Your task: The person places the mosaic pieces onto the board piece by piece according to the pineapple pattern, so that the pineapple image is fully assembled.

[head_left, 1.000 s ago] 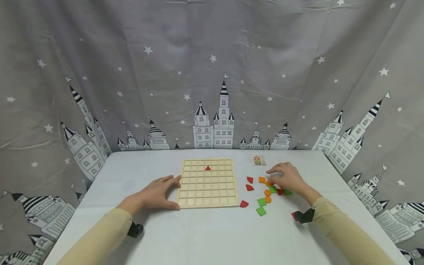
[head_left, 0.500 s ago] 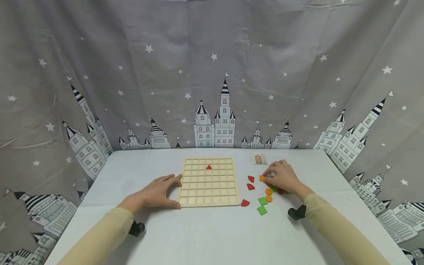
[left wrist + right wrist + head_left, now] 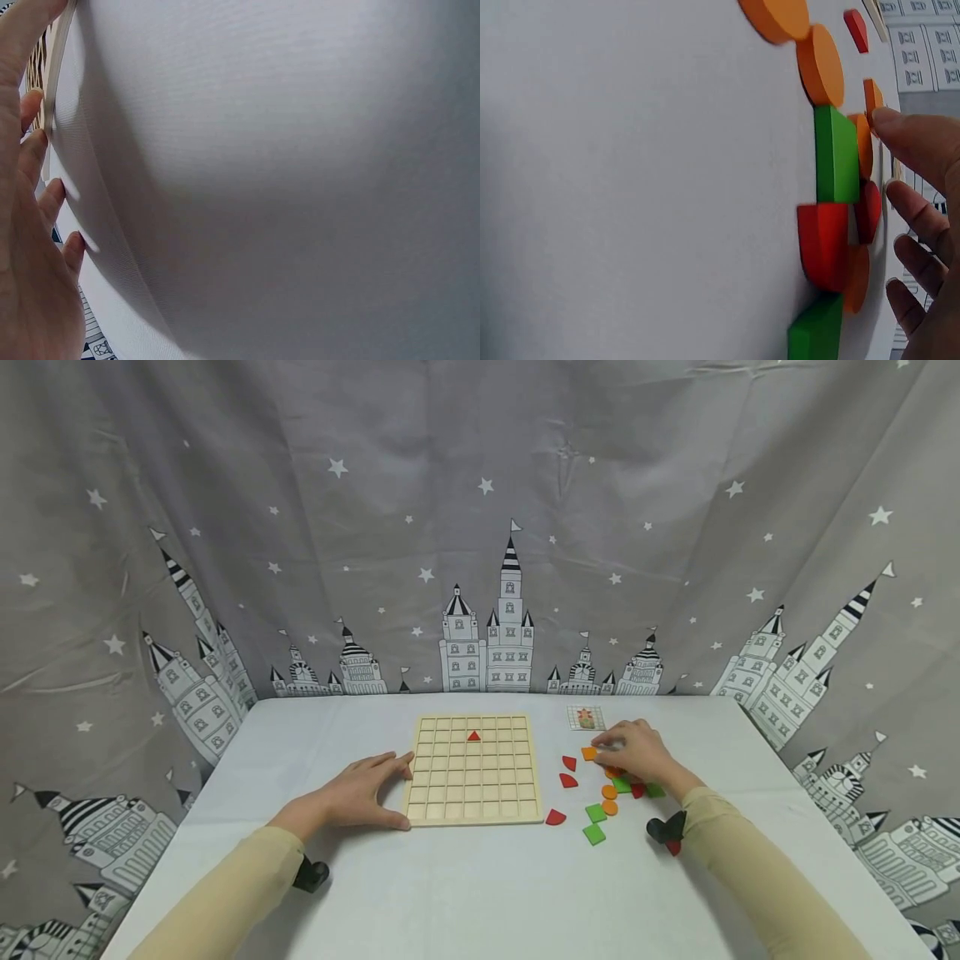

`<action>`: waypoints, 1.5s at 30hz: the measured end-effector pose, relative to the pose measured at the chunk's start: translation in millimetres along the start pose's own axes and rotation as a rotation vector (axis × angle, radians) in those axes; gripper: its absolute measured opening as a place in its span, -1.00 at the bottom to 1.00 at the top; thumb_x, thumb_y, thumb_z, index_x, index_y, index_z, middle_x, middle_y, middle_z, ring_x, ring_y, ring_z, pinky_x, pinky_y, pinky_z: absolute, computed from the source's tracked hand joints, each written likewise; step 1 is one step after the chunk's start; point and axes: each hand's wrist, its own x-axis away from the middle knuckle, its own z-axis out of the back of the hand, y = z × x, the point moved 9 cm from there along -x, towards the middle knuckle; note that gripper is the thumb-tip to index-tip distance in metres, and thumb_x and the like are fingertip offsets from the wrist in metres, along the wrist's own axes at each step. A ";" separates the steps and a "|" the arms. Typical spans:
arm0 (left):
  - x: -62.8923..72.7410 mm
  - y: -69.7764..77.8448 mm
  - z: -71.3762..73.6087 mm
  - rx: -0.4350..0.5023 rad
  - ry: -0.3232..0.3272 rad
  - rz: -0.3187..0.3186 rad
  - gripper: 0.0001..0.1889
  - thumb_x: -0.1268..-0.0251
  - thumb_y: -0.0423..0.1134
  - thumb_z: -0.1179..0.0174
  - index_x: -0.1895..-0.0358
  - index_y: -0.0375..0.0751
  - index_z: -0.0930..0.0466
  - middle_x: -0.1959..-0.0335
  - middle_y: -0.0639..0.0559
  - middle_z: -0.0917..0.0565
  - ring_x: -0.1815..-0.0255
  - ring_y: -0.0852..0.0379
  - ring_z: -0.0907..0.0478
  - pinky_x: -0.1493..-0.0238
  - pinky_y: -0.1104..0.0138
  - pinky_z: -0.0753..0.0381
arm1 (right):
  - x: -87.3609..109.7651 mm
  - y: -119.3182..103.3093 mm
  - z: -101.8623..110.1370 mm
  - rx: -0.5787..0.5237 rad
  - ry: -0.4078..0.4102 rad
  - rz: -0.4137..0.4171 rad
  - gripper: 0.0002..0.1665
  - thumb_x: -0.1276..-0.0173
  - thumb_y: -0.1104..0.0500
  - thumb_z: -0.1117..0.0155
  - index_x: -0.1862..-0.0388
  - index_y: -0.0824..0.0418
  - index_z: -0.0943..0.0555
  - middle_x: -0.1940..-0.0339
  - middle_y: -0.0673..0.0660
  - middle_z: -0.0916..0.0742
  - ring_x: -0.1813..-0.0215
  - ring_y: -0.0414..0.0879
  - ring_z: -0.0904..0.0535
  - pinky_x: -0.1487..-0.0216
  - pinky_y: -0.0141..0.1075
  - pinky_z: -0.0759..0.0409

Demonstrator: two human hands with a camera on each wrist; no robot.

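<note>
My left hand (image 3: 363, 793) rests at the left side of a pale wooden grid board (image 3: 474, 824), fingers spread, with its fingertips and thumb touching the edge. One red triangle (image 3: 474, 737) lies in an upper cell. Right of the board, my right hand (image 3: 637, 752) pinches an orange square tile (image 3: 589, 753) at the tips of thumb and forefinger. In the right wrist view the thumb touches that orange tile (image 3: 871, 94); the forefinger is hidden there. Beneath the hand lie a green piece (image 3: 835, 154), a red piece (image 3: 823, 246) and orange discs (image 3: 820, 64).
Red quarter-round tiles (image 3: 568, 781) and green squares (image 3: 595, 834) lie between board and right hand. A small printed picture card (image 3: 586, 718) lies behind them. Another red tile (image 3: 673, 847) shows under the right wrist camera. A grey castle-print curtain (image 3: 480, 527) hangs behind the white table (image 3: 450, 893).
My right hand has come down and left onto the orange square tile, which has shifted slightly away and to the left. My left hand stays at the board.
</note>
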 end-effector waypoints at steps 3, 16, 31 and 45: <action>-0.2 -1.1 -0.2 0.001 0.002 0.000 -0.20 0.17 0.59 -0.37 -0.10 0.23 -0.45 -0.62 0.00 -0.20 -0.58 -0.32 -0.11 -0.47 -0.30 -0.11 | -0.3 6.5 -0.2 -0.066 -0.037 -0.051 -0.61 -0.33 -0.10 -0.45 -0.10 -0.04 -0.76 -0.33 0.23 -0.58 -0.37 0.28 -0.24 -0.33 0.32 -0.32; -0.5 -1.8 -1.4 0.011 -0.002 0.006 -0.22 0.19 0.58 -0.38 -0.08 0.25 -0.47 -0.62 -0.04 -0.20 -0.58 -0.32 -0.10 -0.48 -0.29 -0.09 | -1.3 9.3 -3.2 -0.097 -0.072 -0.060 -0.65 -0.32 -0.08 -0.46 -0.06 -0.08 -0.77 -0.33 0.22 -0.56 -0.36 0.27 -0.23 -0.31 0.31 -0.30; 0.7 -1.6 -0.5 0.015 0.003 0.008 -0.21 0.18 0.57 -0.38 -0.10 0.24 -0.47 -0.62 -0.03 -0.19 -0.58 -0.31 -0.09 -0.48 -0.29 -0.08 | -1.2 7.9 -1.4 -0.073 -0.038 -0.023 -0.70 -0.34 -0.08 -0.44 0.00 -0.05 -0.79 -0.24 0.18 -0.63 -0.36 0.28 -0.27 -0.39 0.34 -0.15; 2.1 0.9 0.1 0.007 0.008 -0.008 -0.21 0.17 0.56 -0.39 -0.09 0.21 -0.46 -0.62 0.01 -0.21 -0.58 -0.29 -0.11 -0.48 -0.28 -0.10 | -1.3 1.6 -3.0 -0.028 -0.002 0.055 -0.75 -0.35 -0.04 -0.45 0.05 -0.01 -0.81 -0.14 0.14 -0.66 -0.33 0.19 -0.35 -0.38 0.27 -0.33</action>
